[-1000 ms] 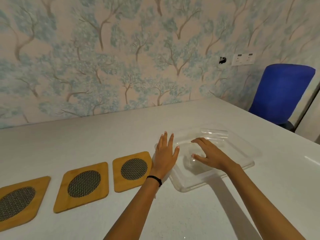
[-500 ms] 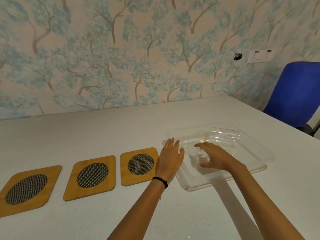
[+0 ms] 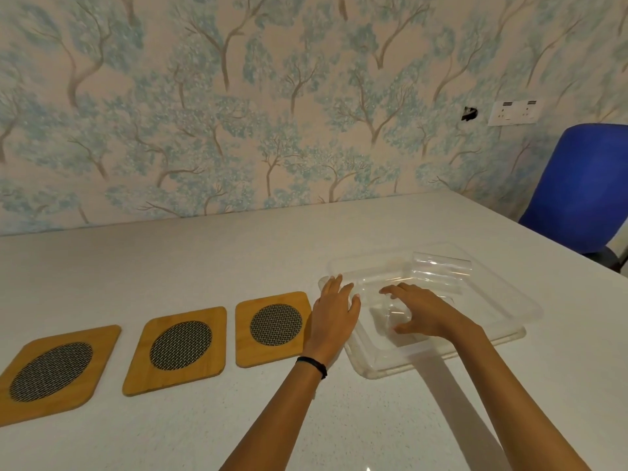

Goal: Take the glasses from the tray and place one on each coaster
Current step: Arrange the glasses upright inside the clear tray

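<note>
A clear plastic tray (image 3: 503,300) sits on the white table, right of centre. Clear glasses lie on their sides in it: two at the back (image 3: 441,268), one near the front (image 3: 387,316). My right hand (image 3: 424,309) is cupped over the front glass, fingers on its far side and thumb on its near side. My left hand (image 3: 334,309) lies flat on the tray's left rim, fingers straight, holding nothing. Three bamboo coasters with dark mesh centres stand in a row to the left: right (image 3: 273,329), middle (image 3: 176,350), left (image 3: 51,372). All three are bare.
The white table (image 3: 204,260) runs back to a wall with tree-patterned wallpaper. A blue chair (image 3: 584,185) stands past the table's right edge. A wall socket (image 3: 515,112) is above it.
My left hand's fingers have drawn together on the tray rim. My right hand has curled a little more around the front glass. The view has shifted left.
</note>
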A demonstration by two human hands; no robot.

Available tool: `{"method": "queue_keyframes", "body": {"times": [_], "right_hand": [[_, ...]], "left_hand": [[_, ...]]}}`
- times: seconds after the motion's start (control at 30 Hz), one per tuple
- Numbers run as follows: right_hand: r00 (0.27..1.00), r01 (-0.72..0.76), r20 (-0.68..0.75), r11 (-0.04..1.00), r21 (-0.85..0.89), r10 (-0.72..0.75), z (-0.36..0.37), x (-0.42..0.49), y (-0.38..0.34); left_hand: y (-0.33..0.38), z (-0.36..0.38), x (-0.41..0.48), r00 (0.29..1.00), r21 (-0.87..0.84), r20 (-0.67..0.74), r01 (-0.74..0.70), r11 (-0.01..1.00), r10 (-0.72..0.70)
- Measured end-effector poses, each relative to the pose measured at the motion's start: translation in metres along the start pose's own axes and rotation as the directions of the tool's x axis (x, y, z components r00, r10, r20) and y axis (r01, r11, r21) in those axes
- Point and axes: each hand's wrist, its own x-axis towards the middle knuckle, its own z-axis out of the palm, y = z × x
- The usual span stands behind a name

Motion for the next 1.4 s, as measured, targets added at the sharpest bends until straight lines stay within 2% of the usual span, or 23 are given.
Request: {"method": "queue_keyframes", "body": {"times": [0.27, 0.8, 1.4], "right_hand": [[0.997, 0.047, -0.066, 0.997, 0.066, -0.043, -0.012, -0.006, -0.004], [0.977, 0.129, -0.194, 0.972, 0.198, -0.09, -0.037, -0.005, -0.006], [0.989, 0.149, -0.042, 0.909, 0.389, -0.144, -0.053, -0.001, -0.012]], "left_hand": [[-0.002, 0.004, -0.002, 0.999, -0.071, -0.051, 0.015, 0.997, -0.019], [-0.013, 0.004, -0.004, 0.999, -0.059, -0.046, -0.019, 0.998, 0.017], [-0.019, 0.009, -0.002, 0.999, -0.039, -0.052, -0.018, 0.999, 0.015]]}}
